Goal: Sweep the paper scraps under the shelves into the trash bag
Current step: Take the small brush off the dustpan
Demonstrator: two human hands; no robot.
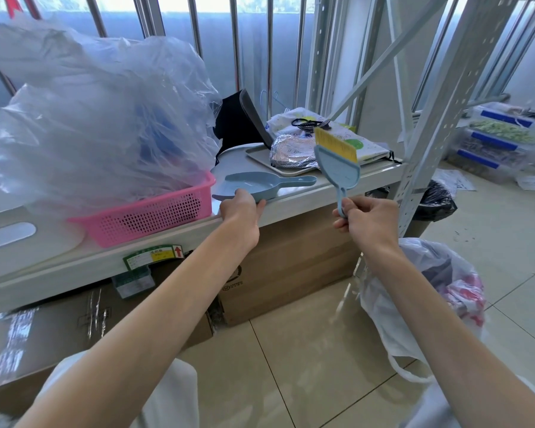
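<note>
Below my right hand (369,216), white trash bag (426,291) sits open on the floor. Right fingers pinched on the brush (337,162) handle, bristles up. Left hand (241,208) closing over the dustpan (260,185) rim at the table edge; I'd get a full grip on it before lifting so it doesn't tip. Count: one brush, one dustpan, one pink basket (149,216) left of my left hand. Paper scraps (457,179) far right, past the shelf post.

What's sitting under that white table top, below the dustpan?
Under the white table top stand brown cardboard boxes, taped and packed side by side on the tile floor. A green label sticks to the table edge. No paper scraps show; anything behind the boxes is hidden.
</note>
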